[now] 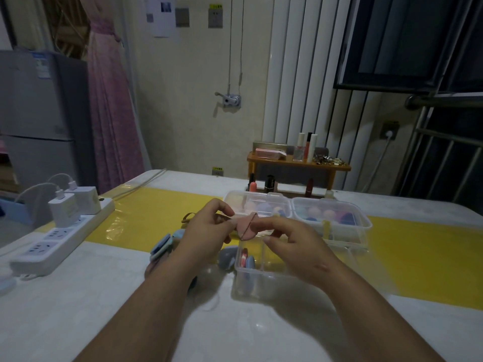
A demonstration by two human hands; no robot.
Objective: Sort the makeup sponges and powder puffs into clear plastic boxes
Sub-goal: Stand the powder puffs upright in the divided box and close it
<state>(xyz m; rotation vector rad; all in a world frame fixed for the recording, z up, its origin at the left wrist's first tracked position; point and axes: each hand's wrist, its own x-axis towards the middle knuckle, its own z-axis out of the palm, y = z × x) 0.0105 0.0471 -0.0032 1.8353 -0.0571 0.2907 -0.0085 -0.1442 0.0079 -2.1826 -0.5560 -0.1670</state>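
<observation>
A pink powder puff (247,226) with a dark ribbon across it hangs in the air above the near clear plastic box (264,276). My left hand (209,226) pinches its left edge. My right hand (295,244) hovers at its right side with curled fingers, thumb and forefinger close to the puff's edge; I cannot tell if they touch it. The near box is open and holds a few puffs standing on edge, pink and blue. Blue and grey puffs (163,246) lie loose on the table to its left, partly hidden by my left arm.
Two more clear boxes (257,205) (332,215) filled with coloured sponges sit behind on the yellow mat (146,218). A white power strip with chargers (60,226) lies at the left. Lipsticks and a small wooden shelf with cosmetics (299,163) stand at the table's back.
</observation>
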